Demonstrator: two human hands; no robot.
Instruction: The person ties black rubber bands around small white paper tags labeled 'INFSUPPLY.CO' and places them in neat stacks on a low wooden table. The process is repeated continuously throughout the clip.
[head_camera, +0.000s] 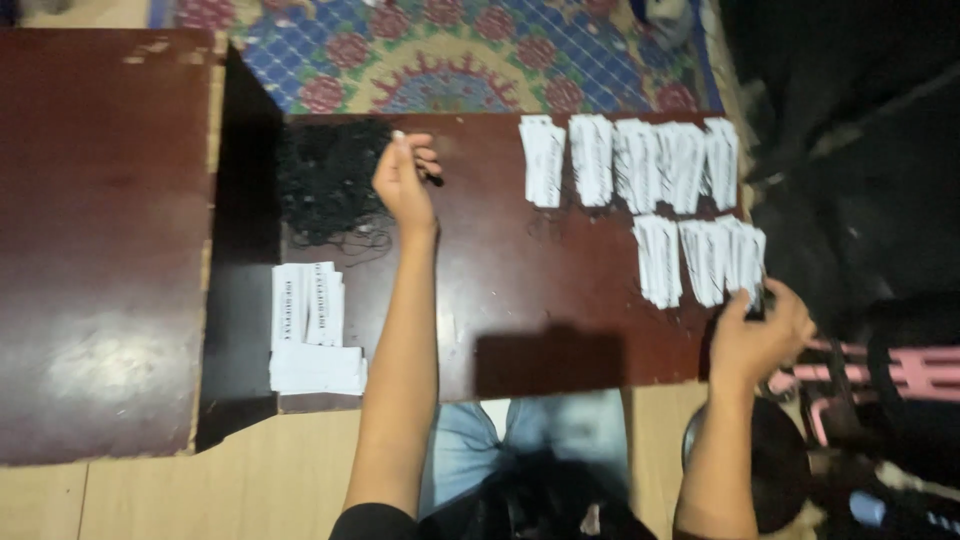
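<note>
Head view, looking down on a dark reddish-brown table (520, 290) set over a patterned carpet (450, 60). Left hand (405, 175): arm stretched forward, fingers curled together, fingertips pinched on a thin black strand at the right edge of a heap of black threads (330, 180); the heap lies just to the left of this hand, touching it at the fingertips. Right hand (762, 335): at the table's right front edge, fingers closed around a small dark object too blurred to identify, thumb uppermost. White paper tags (705, 255) lie in bundles directly above and touching this hand; a second, longer row of tag bundles (630, 160) lies farther back, well apart from both hands, between the left hand and the table's right end. A flat stack of white printed slips (310, 330) rests near the table's left front corner, beside the left forearm and below the thread heap. A larger brown tabletop (100, 240) adjoins on the left. Pink bars of a plastic frame (900, 370) show at the right, near the right wrist.
</note>
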